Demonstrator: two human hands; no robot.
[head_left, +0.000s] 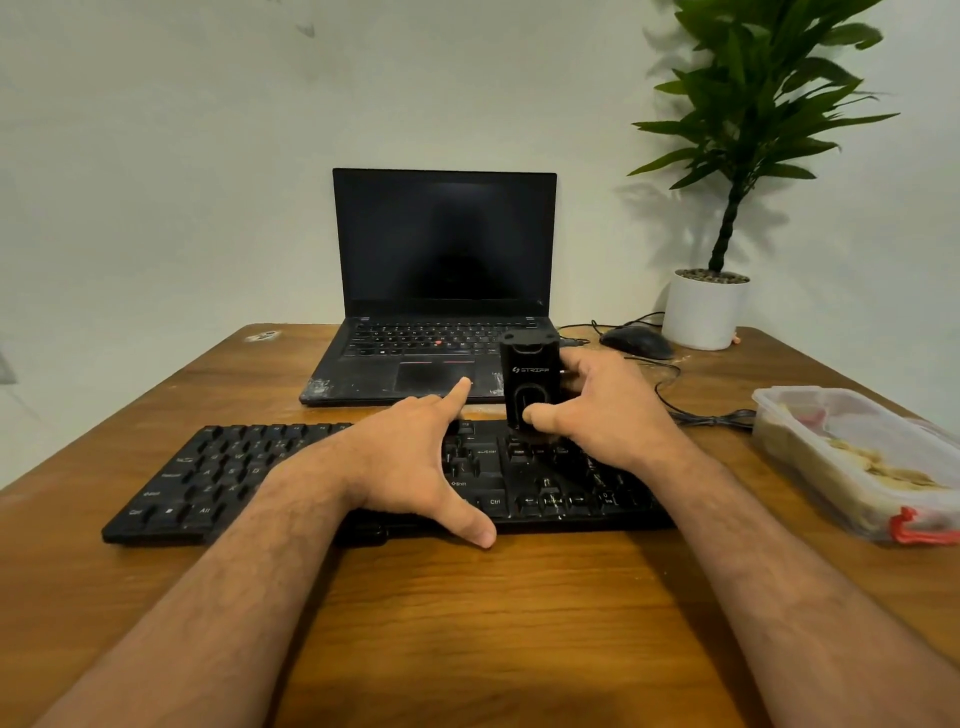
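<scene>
Fingers of our right hand (608, 415) curl round the upright black device (530, 374), held over the right end of the keyboard (218, 478) — our left hand (410, 457) lies spread flat on the keys — with the laptop (444, 234) behind and the mouse (636, 343) beyond.

Bare, hairy forearms (260, 561) run back from the left hand (410, 457) and right hand (602, 410); the fingernails (487, 538) are cut short.

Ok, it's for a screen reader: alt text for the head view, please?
A person's right hand grips a small black device upright at the right part of a black keyboard on a wooden table, while the left hand lies spread across the keys. Behind sit an open laptop with a dark screen, a mouse and a potted plant.
</scene>
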